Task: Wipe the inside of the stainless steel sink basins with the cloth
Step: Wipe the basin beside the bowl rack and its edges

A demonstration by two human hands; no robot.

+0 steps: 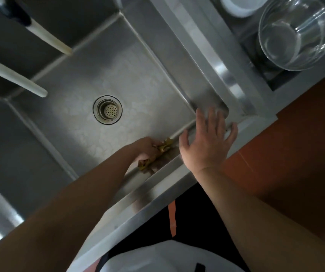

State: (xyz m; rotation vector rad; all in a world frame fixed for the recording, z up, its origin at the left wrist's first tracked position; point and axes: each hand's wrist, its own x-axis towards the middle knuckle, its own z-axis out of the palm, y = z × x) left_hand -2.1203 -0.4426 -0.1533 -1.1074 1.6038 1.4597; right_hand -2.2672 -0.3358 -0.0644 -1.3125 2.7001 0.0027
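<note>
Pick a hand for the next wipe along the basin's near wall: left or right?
Left. The left hand already grips the cloth low against the basin near wall. The right hand is open, over the rim, holding nothing.

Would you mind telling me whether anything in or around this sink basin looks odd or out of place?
Nothing stands out. The left hand holds the yellow cloth against the basin's near wall, the right hand is open over the rim, and the drain strainer sits in place.
</note>
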